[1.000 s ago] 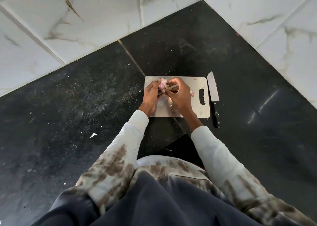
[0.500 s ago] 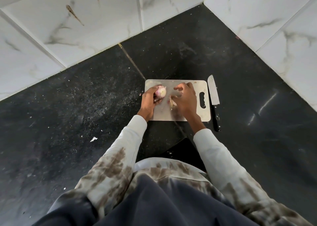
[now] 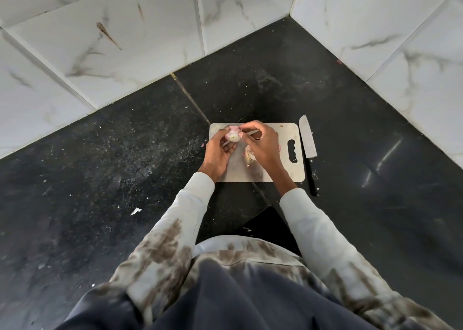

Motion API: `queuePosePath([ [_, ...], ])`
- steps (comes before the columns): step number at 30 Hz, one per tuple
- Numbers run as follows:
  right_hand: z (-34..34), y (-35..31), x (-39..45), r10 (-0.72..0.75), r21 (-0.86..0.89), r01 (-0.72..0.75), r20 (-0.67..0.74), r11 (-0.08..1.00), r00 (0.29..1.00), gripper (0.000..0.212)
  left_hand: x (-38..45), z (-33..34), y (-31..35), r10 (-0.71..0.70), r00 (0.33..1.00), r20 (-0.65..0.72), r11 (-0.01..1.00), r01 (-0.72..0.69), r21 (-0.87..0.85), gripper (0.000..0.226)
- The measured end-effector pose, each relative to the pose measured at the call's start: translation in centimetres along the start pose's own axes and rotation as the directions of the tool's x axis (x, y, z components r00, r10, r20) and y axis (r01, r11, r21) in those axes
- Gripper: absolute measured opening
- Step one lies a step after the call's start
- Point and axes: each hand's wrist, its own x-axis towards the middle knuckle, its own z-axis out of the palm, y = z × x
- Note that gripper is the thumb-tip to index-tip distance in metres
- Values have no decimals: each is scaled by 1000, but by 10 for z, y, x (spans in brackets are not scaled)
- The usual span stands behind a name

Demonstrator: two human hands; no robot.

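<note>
The small pinkish onion sits up above the far left corner of the cutting board, caught between both hands. The left hand cradles it from the side, fingers curled around it and thumb pressed near its top. The right hand comes in from the other side, thumb and forefinger pinched together on the onion's skin, the other fingers bent behind them. The cut end with its pale centre faces the camera.

Down on the board, a scrap of peel lies just under the right hand, near the middle of the metal surface. A few pinkish bits show by the right wrist, too small to make out. The board's handle slot is on the right side, uncovered.

Just beside the board's right edge lies the knife, blade pointing away from the person, black handle toward them, touched by neither hand.

All of it rests on a speckled black countertop, with a white scrap lying well off to the left. Marbled white wall tiles close off the corner behind.
</note>
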Motion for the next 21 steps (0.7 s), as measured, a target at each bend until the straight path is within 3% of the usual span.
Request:
queuePosePath([
  [4,-3,-1,1,-14,-3,13,-46,1000,999,15,-1,1,1,-15,1000,0,999,15,-30,36],
  [12,-2,-2,1,33,-28,-34,-44,999,998,17,4,-2,0,-11,1000,-20,1000,11,-8,46],
  [18,2,4,-1,85,-38,-86,-35,996,996,19,5,0,3,-39,999,-9,999,39,-20,29],
  [21,2,6,-2,95,-19,-96,-42,995,995,18,7,2,5,-43,999,-17,998,42,-49,33],
])
